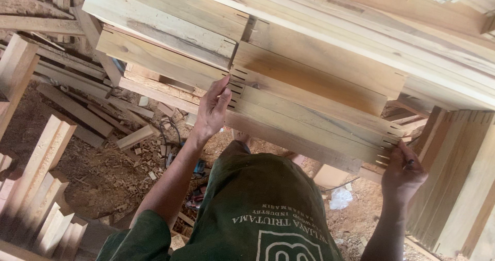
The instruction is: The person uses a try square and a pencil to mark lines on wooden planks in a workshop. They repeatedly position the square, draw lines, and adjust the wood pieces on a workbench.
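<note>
1. Left hand (211, 109): fingers pressed flat against the left end of a long pale wooden board with slotted ends (309, 123), with the thumb alongside. It is in firm contact, but I cannot tell if it wraps under the board.
2. Right hand (403, 174): curled closed on the same board's right end, just below the row of dark slots cut there. One hand is at each end.
3. Where the board is: in the lower layers of a stack of pale sawn planks (319, 68), lying level with its neighbours and touching the planks above and below it. Its ends sit nearly flush with theirs.
4. Already done, as I judge it: several slotted planks lie squared up in the stack, and more pale planks stand on edge at the right (459, 178).
5. Not finished, as I judge it: both hands are on the board, so it is neither settled nor released. I cannot tell whether it is going in or coming out.
6. Loose stock around: short offcuts and chips on the sawdust floor (134, 137), and stepped wooden blocks standing at the left (46, 189).
7. Also there: a dark cable (170, 132) and a crumpled white scrap (340, 198) on the floor, well apart from the hands.
</note>
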